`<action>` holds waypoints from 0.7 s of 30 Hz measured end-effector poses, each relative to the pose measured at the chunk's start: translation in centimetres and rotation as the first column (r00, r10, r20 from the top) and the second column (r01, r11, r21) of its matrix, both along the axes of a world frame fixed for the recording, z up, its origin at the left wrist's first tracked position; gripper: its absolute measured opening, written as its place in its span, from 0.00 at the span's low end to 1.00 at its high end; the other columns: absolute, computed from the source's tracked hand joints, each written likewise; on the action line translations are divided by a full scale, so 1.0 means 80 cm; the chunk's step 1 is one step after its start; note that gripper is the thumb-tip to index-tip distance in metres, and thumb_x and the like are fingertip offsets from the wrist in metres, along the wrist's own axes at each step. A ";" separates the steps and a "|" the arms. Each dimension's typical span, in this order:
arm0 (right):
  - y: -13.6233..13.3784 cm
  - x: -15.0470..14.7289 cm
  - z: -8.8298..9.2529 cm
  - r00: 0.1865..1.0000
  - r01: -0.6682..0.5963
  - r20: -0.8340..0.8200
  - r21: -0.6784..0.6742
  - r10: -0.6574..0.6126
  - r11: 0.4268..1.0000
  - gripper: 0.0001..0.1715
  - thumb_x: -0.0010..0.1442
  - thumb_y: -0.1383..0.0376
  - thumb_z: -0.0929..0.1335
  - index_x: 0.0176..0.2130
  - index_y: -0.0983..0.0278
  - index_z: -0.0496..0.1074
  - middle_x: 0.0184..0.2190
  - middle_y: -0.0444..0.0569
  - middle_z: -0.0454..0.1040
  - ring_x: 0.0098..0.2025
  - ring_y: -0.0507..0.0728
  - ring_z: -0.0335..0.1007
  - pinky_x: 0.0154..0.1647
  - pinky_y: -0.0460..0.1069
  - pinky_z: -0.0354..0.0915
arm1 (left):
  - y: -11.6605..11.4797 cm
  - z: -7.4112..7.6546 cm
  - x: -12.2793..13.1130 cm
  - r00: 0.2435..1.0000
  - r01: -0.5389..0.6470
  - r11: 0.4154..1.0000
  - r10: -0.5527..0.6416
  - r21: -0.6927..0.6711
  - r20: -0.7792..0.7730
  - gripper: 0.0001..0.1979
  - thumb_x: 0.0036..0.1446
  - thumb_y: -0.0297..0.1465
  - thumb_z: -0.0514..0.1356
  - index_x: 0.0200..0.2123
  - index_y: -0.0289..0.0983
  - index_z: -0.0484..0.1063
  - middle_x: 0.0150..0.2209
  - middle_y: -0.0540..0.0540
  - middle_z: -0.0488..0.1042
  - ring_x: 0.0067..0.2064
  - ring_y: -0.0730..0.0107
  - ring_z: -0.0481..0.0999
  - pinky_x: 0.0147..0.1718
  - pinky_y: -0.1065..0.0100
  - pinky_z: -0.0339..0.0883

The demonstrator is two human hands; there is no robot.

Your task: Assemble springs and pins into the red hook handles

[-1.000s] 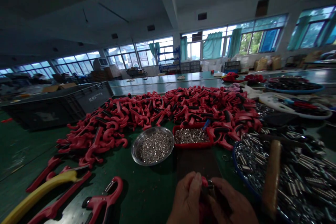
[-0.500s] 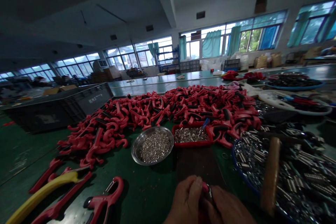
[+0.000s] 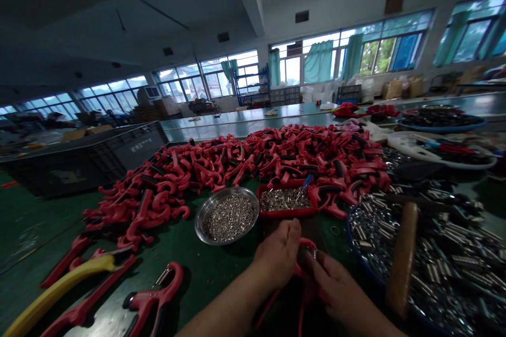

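My right hand (image 3: pixel 336 279) is closed on a red hooked tool (image 3: pixel 307 244) with a small metal spring near its curved end. Two red handles hang from this tool below my hands. On the tool's other side my left hand (image 3: pixel 279 253) presses against it with fingers together, partly hiding it. Both hands are over a dark board (image 3: pixel 272 226), just in front of a red tray (image 3: pixel 286 214) of small metal pins. A steel bowl (image 3: pixel 201 226) of tiny metal parts sits to the left of the tray.
Red hooked parts (image 3: pixel 221 163) are heaped behind the bowl. At right, a wooden-handled hammer (image 3: pixel 402 258) rests across a blue-rimmed basin (image 3: pixel 356 250) of springs. A similar red tool (image 3: pixel 158 300) and a yellow handle (image 3: pixel 59 289) lie front left. A grey crate (image 3: pixel 118 150) stands beyond.
Both hands have moved up and forward, nearer the red tray, with the red tool between them. More of my forearms and of the tool's handles shows.
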State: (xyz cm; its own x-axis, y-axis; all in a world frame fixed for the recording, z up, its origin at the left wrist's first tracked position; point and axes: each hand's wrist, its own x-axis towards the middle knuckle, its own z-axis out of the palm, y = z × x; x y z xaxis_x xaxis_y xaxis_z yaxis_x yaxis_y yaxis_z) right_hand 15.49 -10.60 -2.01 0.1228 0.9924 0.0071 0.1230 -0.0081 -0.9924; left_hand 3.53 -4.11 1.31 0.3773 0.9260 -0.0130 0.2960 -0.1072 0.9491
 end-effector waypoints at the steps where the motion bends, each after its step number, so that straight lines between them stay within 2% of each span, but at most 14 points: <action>1: 0.001 0.002 0.000 0.993 0.055 -0.105 -0.054 -0.061 0.997 0.24 0.58 0.50 0.60 0.40 0.64 0.71 0.35 0.49 0.77 0.37 0.58 0.73 0.37 0.51 0.69 | -0.001 0.006 -0.005 0.997 0.010 0.996 -0.004 0.088 -0.075 0.27 0.52 0.52 0.49 0.43 0.38 0.71 0.41 0.42 0.73 0.44 0.56 0.68 0.45 0.62 0.56; 3: 0.002 0.006 -0.004 0.951 0.219 -0.187 -0.154 -0.246 0.963 0.26 0.54 0.48 0.63 0.41 0.64 0.72 0.40 0.51 0.75 0.42 0.60 0.71 0.41 0.53 0.68 | -0.011 0.011 -0.013 0.970 0.099 0.965 -0.039 0.243 -0.240 0.37 0.45 0.55 0.54 0.52 0.36 0.64 0.50 0.38 0.68 0.51 0.48 0.64 0.50 0.54 0.51; 5: 0.001 0.009 -0.016 0.901 0.391 -0.113 -0.203 -0.418 0.898 0.28 0.51 0.46 0.65 0.41 0.64 0.73 0.45 0.54 0.72 0.49 0.63 0.66 0.46 0.56 0.65 | -0.026 0.006 -0.015 0.946 0.160 0.933 -0.052 0.322 -0.319 0.49 0.33 0.56 0.61 0.55 0.33 0.60 0.54 0.34 0.63 0.54 0.40 0.59 0.54 0.48 0.43; 7: 0.000 0.009 -0.034 0.881 0.464 -0.017 -0.169 -0.474 0.869 0.29 0.51 0.46 0.64 0.42 0.64 0.73 0.48 0.55 0.70 0.53 0.64 0.60 0.50 0.58 0.61 | -0.039 -0.006 -0.010 0.938 0.165 0.907 -0.023 0.388 -0.346 0.54 0.27 0.55 0.64 0.56 0.30 0.59 0.54 0.32 0.62 0.54 0.38 0.58 0.56 0.44 0.33; 9: -0.003 0.009 -0.051 0.909 0.417 0.015 -0.062 -0.417 0.907 0.28 0.55 0.48 0.62 0.44 0.63 0.73 0.51 0.53 0.67 0.55 0.64 0.57 0.52 0.60 0.58 | -0.045 -0.019 -0.002 0.928 0.146 0.898 0.021 0.414 -0.373 0.54 0.26 0.54 0.65 0.55 0.29 0.59 0.53 0.30 0.63 0.53 0.38 0.59 0.56 0.44 0.30; 11: -0.006 0.010 -0.061 0.947 0.313 0.057 0.059 -0.316 0.948 0.25 0.58 0.51 0.59 0.46 0.63 0.72 0.52 0.52 0.66 0.55 0.62 0.56 0.53 0.59 0.57 | -0.042 -0.030 0.002 0.905 0.151 0.907 0.033 0.393 -0.424 0.55 0.26 0.53 0.65 0.55 0.27 0.59 0.53 0.29 0.63 0.52 0.37 0.59 0.55 0.43 0.36; 14: -0.008 0.025 -0.056 0.954 0.085 0.276 0.131 -0.119 0.988 0.22 0.55 0.55 0.62 0.45 0.61 0.72 0.51 0.50 0.68 0.54 0.62 0.59 0.52 0.54 0.59 | -0.029 -0.043 -0.004 0.859 0.177 0.907 0.046 0.381 -0.510 0.54 0.27 0.54 0.62 0.56 0.28 0.57 0.53 0.31 0.62 0.53 0.39 0.59 0.53 0.43 0.44; 17: -0.003 0.050 -0.030 0.839 -0.081 0.543 0.071 0.030 0.994 0.18 0.53 0.55 0.64 0.41 0.59 0.74 0.44 0.50 0.73 0.47 0.62 0.68 0.46 0.50 0.65 | -0.008 -0.052 -0.019 0.805 0.226 0.875 0.080 0.429 -0.588 0.51 0.29 0.51 0.61 0.56 0.32 0.56 0.53 0.34 0.62 0.53 0.41 0.59 0.54 0.43 0.45; 19: 0.005 0.064 -0.006 0.735 -0.076 0.676 0.018 0.045 0.997 0.17 0.57 0.55 0.60 0.38 0.58 0.73 0.38 0.49 0.76 0.40 0.60 0.72 0.39 0.51 0.68 | 0.007 -0.052 -0.023 0.762 0.293 0.863 0.049 0.411 -0.646 0.50 0.29 0.48 0.63 0.56 0.33 0.56 0.53 0.36 0.63 0.52 0.43 0.60 0.54 0.45 0.46; 21: 0.019 0.070 0.020 0.616 -0.051 0.788 0.029 0.009 0.998 0.18 0.59 0.56 0.57 0.38 0.58 0.71 0.36 0.50 0.76 0.37 0.59 0.72 0.37 0.52 0.67 | 0.020 -0.049 -0.019 0.696 0.387 0.853 -0.020 0.351 -0.718 0.47 0.29 0.46 0.65 0.55 0.33 0.57 0.51 0.36 0.64 0.51 0.45 0.61 0.53 0.46 0.48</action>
State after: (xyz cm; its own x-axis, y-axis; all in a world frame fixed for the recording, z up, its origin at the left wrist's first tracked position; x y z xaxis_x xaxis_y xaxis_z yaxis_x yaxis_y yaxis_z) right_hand 21.09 -9.05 -0.40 0.0194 0.9914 0.1297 0.8565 0.0505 -0.5137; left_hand 2.05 -2.50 -2.60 0.6128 0.7889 0.0466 0.7388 -0.5928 0.3206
